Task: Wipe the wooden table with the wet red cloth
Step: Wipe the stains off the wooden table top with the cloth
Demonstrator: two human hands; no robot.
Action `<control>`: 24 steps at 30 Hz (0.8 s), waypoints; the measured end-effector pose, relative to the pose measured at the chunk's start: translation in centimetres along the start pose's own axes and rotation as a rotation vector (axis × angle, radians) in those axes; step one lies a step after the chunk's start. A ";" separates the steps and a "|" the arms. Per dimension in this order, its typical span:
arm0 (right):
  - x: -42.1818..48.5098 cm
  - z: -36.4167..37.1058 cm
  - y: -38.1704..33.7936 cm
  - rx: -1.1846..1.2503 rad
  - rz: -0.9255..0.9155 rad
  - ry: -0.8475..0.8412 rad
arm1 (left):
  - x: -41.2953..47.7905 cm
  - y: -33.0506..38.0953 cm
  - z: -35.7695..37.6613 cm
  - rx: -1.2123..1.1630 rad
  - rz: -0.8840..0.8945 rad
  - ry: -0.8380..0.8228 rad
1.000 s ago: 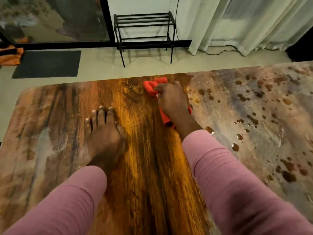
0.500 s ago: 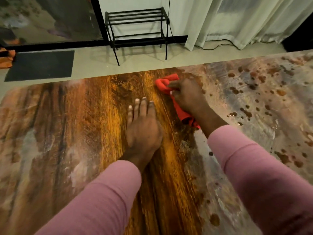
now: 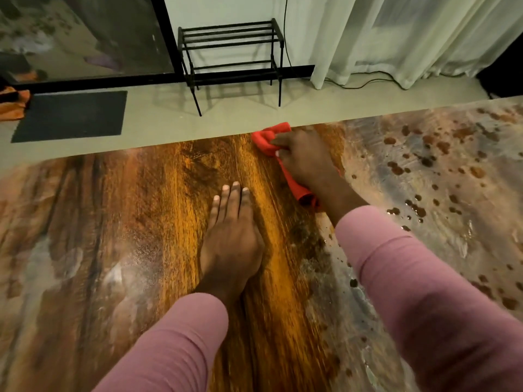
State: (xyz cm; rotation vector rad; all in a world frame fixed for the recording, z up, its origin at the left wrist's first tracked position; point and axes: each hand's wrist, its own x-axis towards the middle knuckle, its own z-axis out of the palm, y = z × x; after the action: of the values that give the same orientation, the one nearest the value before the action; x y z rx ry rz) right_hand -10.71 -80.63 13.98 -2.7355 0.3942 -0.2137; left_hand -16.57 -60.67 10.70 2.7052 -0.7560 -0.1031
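The wooden table (image 3: 119, 250) fills the lower view, with a shiny wet brown strip down its middle and dull grey areas on both sides. My right hand (image 3: 305, 159) presses the red cloth (image 3: 267, 140) flat against the table at its far edge; the cloth sticks out ahead of my fingers and trails back under my wrist. My left hand (image 3: 232, 239) lies palm down on the wet strip, fingers together and pointing away, holding nothing. Pink sleeves cover both forearms.
Brown droplets and smears (image 3: 413, 210) dot the right part of the table. Beyond the far edge lies pale floor with a black metal rack (image 3: 230, 52), a dark mat (image 3: 70, 116), an orange cloth (image 3: 14, 101), white curtains (image 3: 396, 38) and a cable.
My right hand has pushed the red cloth forward to the table's far edge. My left hand has shifted right, closer to the right arm, still flat on the wood.
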 end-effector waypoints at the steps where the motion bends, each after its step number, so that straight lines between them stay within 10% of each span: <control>1: 0.0 -0.5 0.8 0.009 0.009 0.003 | 0.0 0.0 0.0 0.001 0.000 0.002; 6: 0.2 -2.4 4.6 -0.057 0.421 0.185 | 0.1 0.0 -0.1 0.007 0.007 -0.010; 13: -5.5 0.1 -1.2 0.083 0.016 -0.070 | 0.0 0.1 -0.3 0.026 0.008 -0.016; 20: -4.7 -2.4 3.6 -0.027 0.399 0.162 | 0.0 0.1 -0.3 0.001 0.019 -0.027; 24: -8.8 -0.9 -0.9 0.096 0.210 -0.004 | 0.0 0.3 -0.6 0.011 0.001 -0.042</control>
State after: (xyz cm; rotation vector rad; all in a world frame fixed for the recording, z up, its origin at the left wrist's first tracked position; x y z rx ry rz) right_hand -19.05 -77.47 14.30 -2.5766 0.6483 -0.1665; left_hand -16.61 -60.76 11.40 2.7205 -0.7725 -0.1568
